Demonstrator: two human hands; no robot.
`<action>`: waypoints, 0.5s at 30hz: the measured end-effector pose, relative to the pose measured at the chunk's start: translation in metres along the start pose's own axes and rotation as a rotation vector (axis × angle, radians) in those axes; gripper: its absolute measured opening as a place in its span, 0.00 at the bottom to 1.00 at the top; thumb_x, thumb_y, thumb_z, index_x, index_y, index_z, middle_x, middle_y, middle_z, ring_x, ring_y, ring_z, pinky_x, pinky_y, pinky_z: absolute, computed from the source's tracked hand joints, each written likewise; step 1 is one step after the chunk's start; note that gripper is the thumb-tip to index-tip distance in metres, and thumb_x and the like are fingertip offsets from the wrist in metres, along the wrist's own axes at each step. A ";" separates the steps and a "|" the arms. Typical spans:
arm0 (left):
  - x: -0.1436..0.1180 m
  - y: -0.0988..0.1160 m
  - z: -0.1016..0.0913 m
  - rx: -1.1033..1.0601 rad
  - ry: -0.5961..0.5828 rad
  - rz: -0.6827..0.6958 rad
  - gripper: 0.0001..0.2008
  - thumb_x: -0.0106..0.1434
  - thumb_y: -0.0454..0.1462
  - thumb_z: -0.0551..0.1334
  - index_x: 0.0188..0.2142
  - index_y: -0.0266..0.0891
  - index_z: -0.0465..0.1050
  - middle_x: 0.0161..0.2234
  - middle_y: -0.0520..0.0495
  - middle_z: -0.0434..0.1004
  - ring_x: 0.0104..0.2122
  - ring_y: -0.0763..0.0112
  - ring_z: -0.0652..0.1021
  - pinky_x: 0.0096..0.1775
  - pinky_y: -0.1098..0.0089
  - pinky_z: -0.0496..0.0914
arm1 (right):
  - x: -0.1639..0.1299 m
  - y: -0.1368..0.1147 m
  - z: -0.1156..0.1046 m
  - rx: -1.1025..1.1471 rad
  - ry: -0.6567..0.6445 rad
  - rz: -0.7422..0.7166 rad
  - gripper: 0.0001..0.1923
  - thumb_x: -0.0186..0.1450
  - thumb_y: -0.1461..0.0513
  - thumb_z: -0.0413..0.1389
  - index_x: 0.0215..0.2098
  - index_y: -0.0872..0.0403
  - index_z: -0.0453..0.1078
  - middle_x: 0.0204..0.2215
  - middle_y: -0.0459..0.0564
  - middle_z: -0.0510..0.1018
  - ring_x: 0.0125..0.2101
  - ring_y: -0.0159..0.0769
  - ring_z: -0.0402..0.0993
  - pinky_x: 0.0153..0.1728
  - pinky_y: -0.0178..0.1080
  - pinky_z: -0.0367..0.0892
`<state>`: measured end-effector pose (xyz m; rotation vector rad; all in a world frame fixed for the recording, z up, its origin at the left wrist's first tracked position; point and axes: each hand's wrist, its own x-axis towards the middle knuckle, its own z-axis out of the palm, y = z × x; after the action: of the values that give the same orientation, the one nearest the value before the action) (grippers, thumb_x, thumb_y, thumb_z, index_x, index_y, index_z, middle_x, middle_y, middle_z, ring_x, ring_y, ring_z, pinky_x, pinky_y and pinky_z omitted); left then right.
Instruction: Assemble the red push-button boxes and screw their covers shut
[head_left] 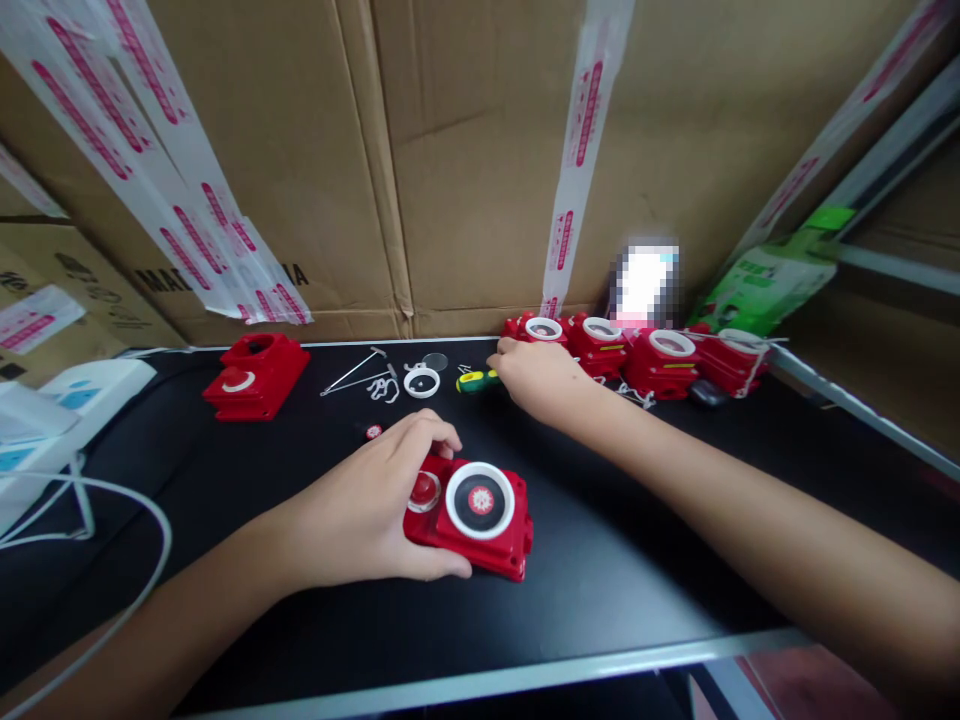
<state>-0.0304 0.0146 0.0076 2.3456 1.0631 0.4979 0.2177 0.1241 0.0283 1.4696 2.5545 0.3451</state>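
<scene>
My left hand (pixel 375 510) is closed around a red plastic box (pixel 511 556), fingers over its far side and thumb along the near side. On its top are a round red button (pixel 424 490) and a white ring (pixel 504 515) around a black disc with a red-and-white emblem. Farther back, my right hand (pixel 536 375) has its fingers curled at the right end of a yellow-and-green-handled screwdriver (pixel 476 381); the shaft is hidden. Left of it lie a loose white ring (pixel 421 381), a clear disc (pixel 434 362) and a small emblem piece (pixel 373 432).
Several similar red boxes (pixel 660 372) line the back right, near a green-and-white pouch (pixel 780 285). Another red box (pixel 256 378) stands at back left beside thin metal rods (pixel 352 375). A white power strip (pixel 75 410) with cables is at left; cardboard (pixel 480 180) walls the back.
</scene>
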 end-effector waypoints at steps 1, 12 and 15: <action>0.000 0.002 -0.001 0.026 -0.004 -0.006 0.44 0.53 0.49 0.85 0.60 0.48 0.65 0.58 0.43 0.76 0.53 0.49 0.81 0.54 0.51 0.75 | 0.000 -0.003 0.001 -0.005 -0.018 0.005 0.11 0.79 0.65 0.58 0.57 0.58 0.79 0.55 0.60 0.82 0.48 0.45 0.85 0.46 0.46 0.81; 0.002 0.007 -0.006 0.016 -0.093 -0.006 0.30 0.63 0.42 0.78 0.61 0.52 0.72 0.58 0.49 0.77 0.58 0.53 0.77 0.60 0.54 0.73 | -0.024 -0.007 0.010 0.009 -0.046 -0.048 0.16 0.77 0.72 0.51 0.56 0.62 0.79 0.56 0.66 0.81 0.46 0.50 0.87 0.39 0.44 0.80; 0.002 0.007 -0.007 0.033 -0.111 -0.037 0.30 0.63 0.44 0.78 0.61 0.51 0.73 0.56 0.49 0.77 0.56 0.54 0.78 0.58 0.55 0.74 | -0.038 -0.001 0.014 0.024 -0.048 -0.039 0.13 0.76 0.69 0.55 0.55 0.60 0.79 0.54 0.65 0.81 0.44 0.53 0.87 0.36 0.44 0.78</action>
<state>-0.0283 0.0143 0.0179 2.3479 1.0688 0.3343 0.2393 0.0925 0.0160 1.4165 2.5550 0.2712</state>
